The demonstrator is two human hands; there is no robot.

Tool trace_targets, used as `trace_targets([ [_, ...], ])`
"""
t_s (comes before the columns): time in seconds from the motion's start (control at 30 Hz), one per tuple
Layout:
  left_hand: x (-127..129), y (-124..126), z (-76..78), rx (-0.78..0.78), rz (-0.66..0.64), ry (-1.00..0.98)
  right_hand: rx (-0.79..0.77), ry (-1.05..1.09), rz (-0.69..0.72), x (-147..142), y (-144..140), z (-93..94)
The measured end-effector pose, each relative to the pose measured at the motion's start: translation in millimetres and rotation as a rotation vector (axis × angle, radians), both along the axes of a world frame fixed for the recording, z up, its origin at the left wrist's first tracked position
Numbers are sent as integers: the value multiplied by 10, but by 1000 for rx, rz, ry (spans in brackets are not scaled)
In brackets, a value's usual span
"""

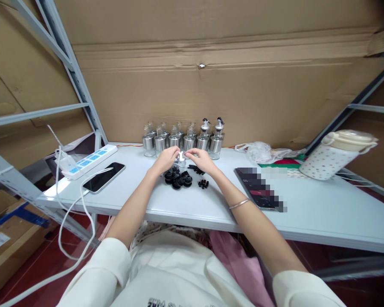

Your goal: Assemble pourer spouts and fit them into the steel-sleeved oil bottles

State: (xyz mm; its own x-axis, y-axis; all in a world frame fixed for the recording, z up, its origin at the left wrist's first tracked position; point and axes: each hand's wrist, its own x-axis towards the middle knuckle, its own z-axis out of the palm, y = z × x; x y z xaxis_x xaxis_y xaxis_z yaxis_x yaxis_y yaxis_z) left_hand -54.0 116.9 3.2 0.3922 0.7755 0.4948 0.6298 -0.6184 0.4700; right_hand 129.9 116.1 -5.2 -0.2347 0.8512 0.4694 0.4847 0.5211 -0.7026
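My left hand (pixel 167 159) is closed, its fingertips pinched at the upper left of a small silver pourer top (pixel 181 158). From the other side my right hand (pixel 202 159) comes in with thumb and finger pressed together beside that piece; whatever is between them is too small to make out. Just in front lies a pile of black round stoppers (pixel 178 179). Thin black pieces (pixel 196 169) and several small black plugs (pixel 203 184) lie below my right hand. Behind both hands stand rows of glass bottles with metal sleeves (pixel 174 141); two carry silver pourer tops with black levers (pixel 219 123).
A power strip (pixel 94 161) and a charging phone (pixel 105 178) with white cables lie at left. To the right are another phone (pixel 252 187), a crumpled plastic bag (pixel 259 151) and a dotted tumbler (pixel 331 157). Cardboard (pixel 211 94) walls the table's back.
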Motion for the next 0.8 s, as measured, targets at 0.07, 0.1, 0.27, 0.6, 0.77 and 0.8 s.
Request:
trace_targets([
  [0.07, 12, -2, -2, -1, -11, 20, 19, 28, -19, 7, 4, 7],
  [0.1, 21, 0, -7, -2, -18, 33, 23, 39, -20, 10, 8, 7],
  [0.27, 70, -6, -19, -2, -33, 62, -3, 35, 2, 13, 3, 14],
  [0.6, 95, -102, 31, 8, -75, 36, -47, 189, -39, 78, -16, 86],
  [0.77, 106, -86, 5, 20, -71, 10, -90, 196, -9, 67, -35, 97],
  [0.8, 107, -86, 5, 22, -66, -2, -92, 197, -6, 63, -39, 100],
])
